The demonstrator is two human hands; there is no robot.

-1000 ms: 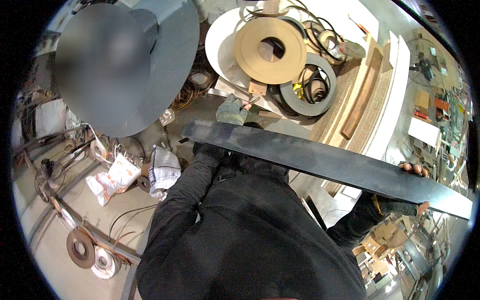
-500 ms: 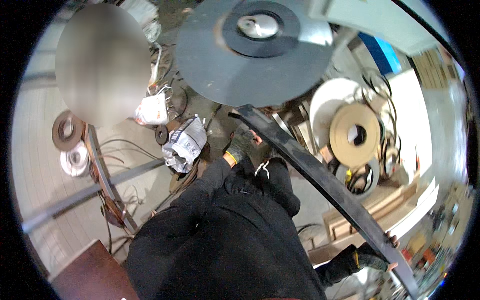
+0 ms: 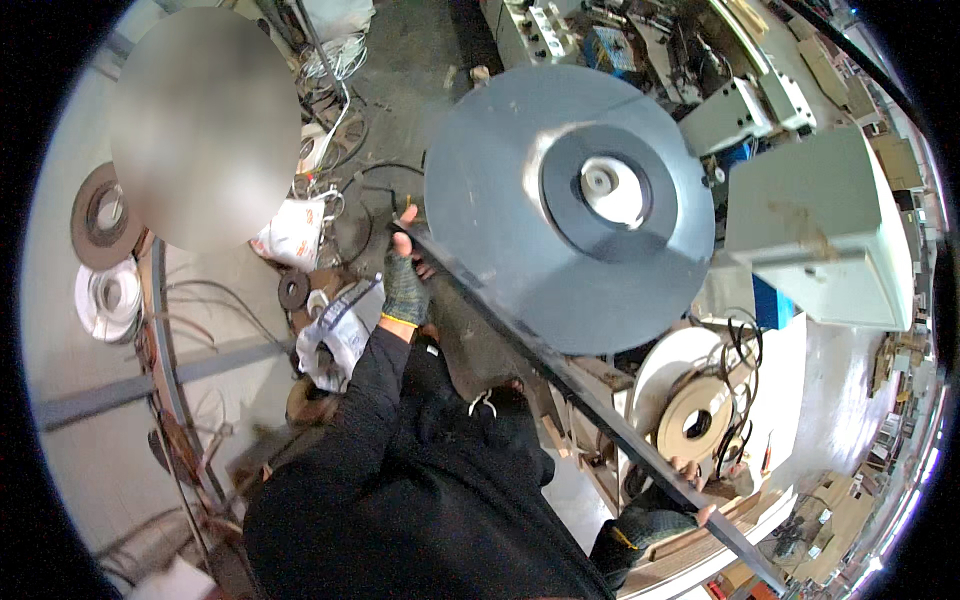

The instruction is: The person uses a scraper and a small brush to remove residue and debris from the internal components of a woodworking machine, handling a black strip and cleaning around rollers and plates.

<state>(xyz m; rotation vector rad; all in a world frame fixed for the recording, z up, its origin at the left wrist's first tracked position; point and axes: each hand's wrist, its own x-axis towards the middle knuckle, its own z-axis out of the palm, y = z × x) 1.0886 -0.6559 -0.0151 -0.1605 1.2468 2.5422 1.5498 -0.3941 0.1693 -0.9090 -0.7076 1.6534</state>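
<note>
A long, narrow dark board [image 3: 540,360] slants across in front of me, from upper left down to lower right. My left hand [image 3: 405,285], in a dark fingerless glove with a yellow cuff edge, is closed round its upper left end. Further down, my right hand [image 3: 660,512], gloved alike, grips the board near its lower right end, with fingertips on one edge and thumb on the other. Just beyond the board lies a large grey disc [image 3: 480,200] with a darker ring and a pale hub; the board's middle passes close to its near edge, and I cannot tell whether they touch.
Tan and white rolls [image 3: 690,420] with black cables stand on the right, beside a pale machine housing [image 3: 800,250]. White bags [image 3: 345,335], cables and more rolls [image 3: 105,215] lie on the left. A blurred patch hides the upper left. Metal bars [image 3: 165,380] cross the floor there.
My left hand has moved up and left onto the board's end. My right hand and the board have shifted left and up. The view has turned, showing the disc farther right and lower.
</note>
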